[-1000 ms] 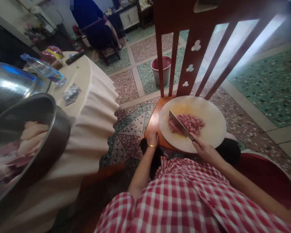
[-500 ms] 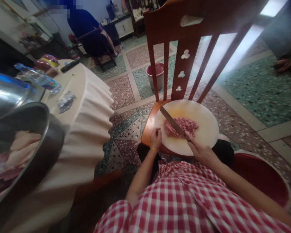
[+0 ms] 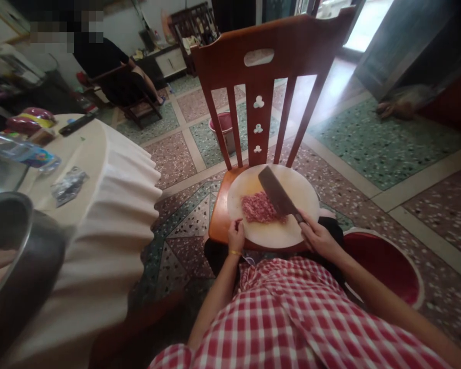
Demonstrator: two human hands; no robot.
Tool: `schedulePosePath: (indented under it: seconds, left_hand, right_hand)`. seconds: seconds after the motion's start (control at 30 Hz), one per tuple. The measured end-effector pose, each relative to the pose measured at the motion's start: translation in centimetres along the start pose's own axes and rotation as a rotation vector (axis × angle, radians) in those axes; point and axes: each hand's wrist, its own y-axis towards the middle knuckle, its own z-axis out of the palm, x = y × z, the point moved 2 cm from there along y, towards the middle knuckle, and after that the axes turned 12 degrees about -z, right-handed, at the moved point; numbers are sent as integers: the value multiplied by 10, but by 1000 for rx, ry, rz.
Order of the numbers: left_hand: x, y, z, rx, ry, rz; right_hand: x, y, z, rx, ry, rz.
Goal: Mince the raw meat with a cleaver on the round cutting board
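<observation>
In the head view my right hand (image 3: pixel 318 237) grips the handle of a cleaver (image 3: pixel 277 192), its broad blade tilted over the right part of the minced meat (image 3: pixel 258 207). The pink mince forms a flat patch on a round white cutting board (image 3: pixel 269 237). This board rests on the seat of a wooden chair (image 3: pixel 219 207). My left hand (image 3: pixel 236 236) is beside the board's left edge, its fingers curled in with nothing visible in them. Whether it touches the board I cannot tell.
To the left, a table with a pale cloth (image 3: pixel 126 205) bears a metal basin (image 3: pixel 42 256) of meat, a plastic bottle (image 3: pixel 42 158) and a crumpled packet (image 3: pixel 69 185). A red tub (image 3: pixel 384 266) stands at right. Beyond the chair are a bucket (image 3: pixel 226 134) and a seated person (image 3: pixel 111 66).
The view has swung right. The cleaver has moved rightward over the mince, and more of its blade's flat face shows. My left hand stays curled by the board's edge.
</observation>
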Motion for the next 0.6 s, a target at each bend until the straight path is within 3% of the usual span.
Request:
schedulePosePath:
  seconds: [0.13,0.23,0.33,0.47,0.6]
  left_hand:
    - [-8,1,8,20,4,12]
    - [-13,1,12,12,40,37]
    - [-18,6,17,-22,112,74]
    - [-21,16,26,-55,166,186]
    - [-15,27,32,-48,160,228]
  right_hand:
    - [-37,-30,-21,-169,401,222]
    - [-67,-48,-32,-266,507,329]
    - [-83,-50,-31,-265,540,366]
    - [-80,-30,-12,-188,485,365]
    - [-62,-2,11,-32,311,255]
